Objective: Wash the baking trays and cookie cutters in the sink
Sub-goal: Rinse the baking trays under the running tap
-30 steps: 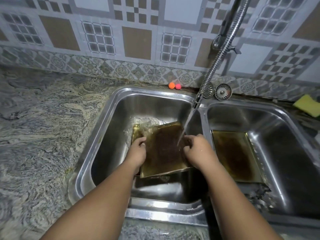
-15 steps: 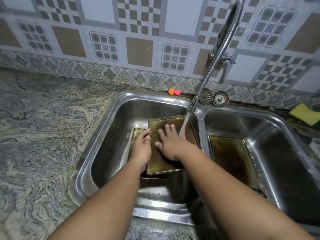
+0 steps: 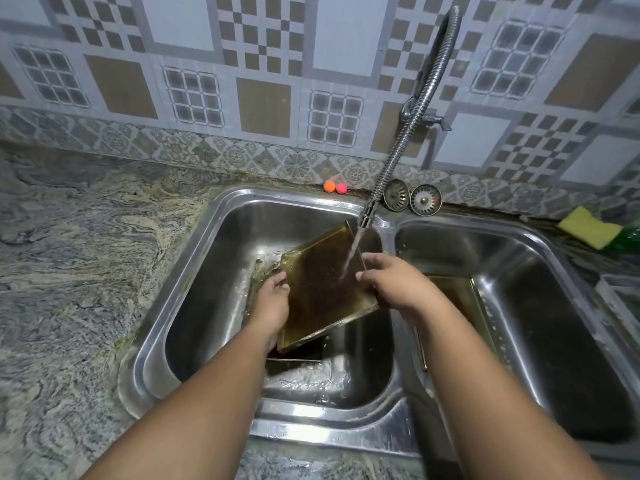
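Baking tray [image 3: 322,289] under the tap [image 3: 398,150].
Our left hand [image 3: 273,299] and right hand [image 3: 394,285] grip its side edges, tray tilted between them.

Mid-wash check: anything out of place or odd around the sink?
Both drain strainers stand on edge behind the sink, out of their drains; two small balls lie left of them. The baking tray is tilted only because the left hand and right hand hold it.

Marbled counter [image 3: 69,271] carries yellow sponge [image 3: 589,231], orange ball [image 3: 329,186], pink ball [image 3: 341,188]
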